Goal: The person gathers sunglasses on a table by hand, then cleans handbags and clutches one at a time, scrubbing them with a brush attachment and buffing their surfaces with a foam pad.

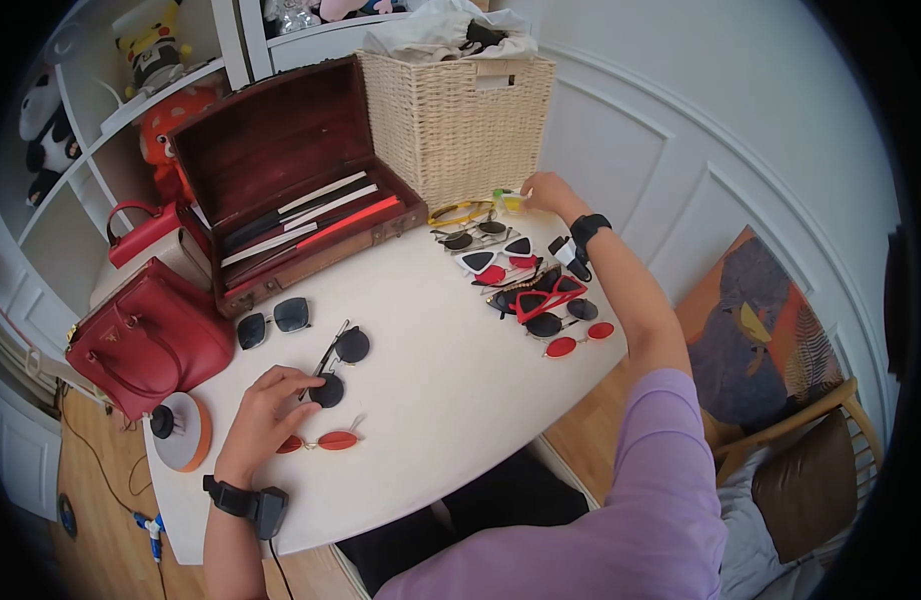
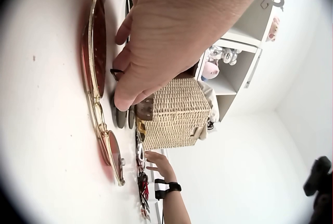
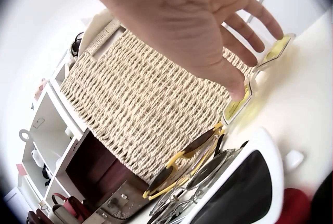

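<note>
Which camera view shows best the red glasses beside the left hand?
The left wrist view: the red glasses appear large there, close to the camera, and nothing covers them. The head view shows them smaller, partly covered by the left hand. The right wrist view does not show them.

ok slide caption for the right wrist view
The right hand at yellow-lensed glasses in front of a woven basket, white-framed sunglasses nearby.

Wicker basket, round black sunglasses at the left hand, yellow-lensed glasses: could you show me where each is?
Wicker basket point(image 1: 475, 135): head view, on its woven side wall.
Round black sunglasses point(image 1: 352, 346): head view, on the upper lens.
Yellow-lensed glasses point(image 3: 238, 108): right wrist view, on the lower lens.
</note>
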`<action>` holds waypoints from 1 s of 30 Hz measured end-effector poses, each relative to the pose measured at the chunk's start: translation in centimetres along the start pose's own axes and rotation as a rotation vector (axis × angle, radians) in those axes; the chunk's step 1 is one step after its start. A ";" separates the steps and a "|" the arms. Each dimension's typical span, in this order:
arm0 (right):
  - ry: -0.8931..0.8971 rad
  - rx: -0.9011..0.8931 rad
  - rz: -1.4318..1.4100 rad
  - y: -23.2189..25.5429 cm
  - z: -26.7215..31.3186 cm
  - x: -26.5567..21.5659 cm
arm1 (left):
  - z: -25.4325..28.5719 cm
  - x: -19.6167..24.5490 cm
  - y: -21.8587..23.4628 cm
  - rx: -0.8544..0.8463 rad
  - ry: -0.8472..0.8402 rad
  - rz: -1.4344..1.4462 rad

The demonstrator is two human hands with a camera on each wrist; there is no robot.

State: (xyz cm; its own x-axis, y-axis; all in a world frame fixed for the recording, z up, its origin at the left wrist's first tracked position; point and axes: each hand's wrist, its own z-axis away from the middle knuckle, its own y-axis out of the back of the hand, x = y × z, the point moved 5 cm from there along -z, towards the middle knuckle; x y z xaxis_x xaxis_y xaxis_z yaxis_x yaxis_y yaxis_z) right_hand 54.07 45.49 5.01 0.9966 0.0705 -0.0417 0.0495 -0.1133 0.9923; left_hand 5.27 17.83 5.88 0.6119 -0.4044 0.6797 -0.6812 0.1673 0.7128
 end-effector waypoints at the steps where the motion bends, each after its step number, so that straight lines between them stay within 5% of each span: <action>1: -0.002 -0.001 0.000 -0.3 -0.1 0.3 | 0.0 0.0 0.0 0.004 -0.006 0.003; 6: 0.137 0.162 -0.029 -0.8 -0.2 0.8 | 0.0 0.1 0.0 0.000 -0.008 0.014; 21: 0.218 -0.058 -0.112 -0.6 0.1 -0.2 | 0.0 0.1 0.0 0.001 -0.018 -0.004; 25: 0.296 0.064 -0.180 -0.9 -0.1 0.1 | 0.0 0.0 0.0 0.004 -0.018 0.003; 28: 0.178 0.066 -0.057 -0.2 -0.3 1.1 | 0.1 0.2 0.1 0.006 -0.014 0.001; 30: -0.094 0.065 -0.191 0.1 -1.1 4.0 | 0.1 0.2 0.1 0.007 -0.010 -0.001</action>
State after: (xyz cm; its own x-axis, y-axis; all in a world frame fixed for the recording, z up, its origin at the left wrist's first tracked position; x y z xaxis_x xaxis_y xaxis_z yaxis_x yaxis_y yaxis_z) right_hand 58.01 46.85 5.07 0.9702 0.0043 -0.2421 0.2393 -0.1704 0.9559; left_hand 5.33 17.65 6.09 0.6085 -0.4133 0.6774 -0.6836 0.1605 0.7120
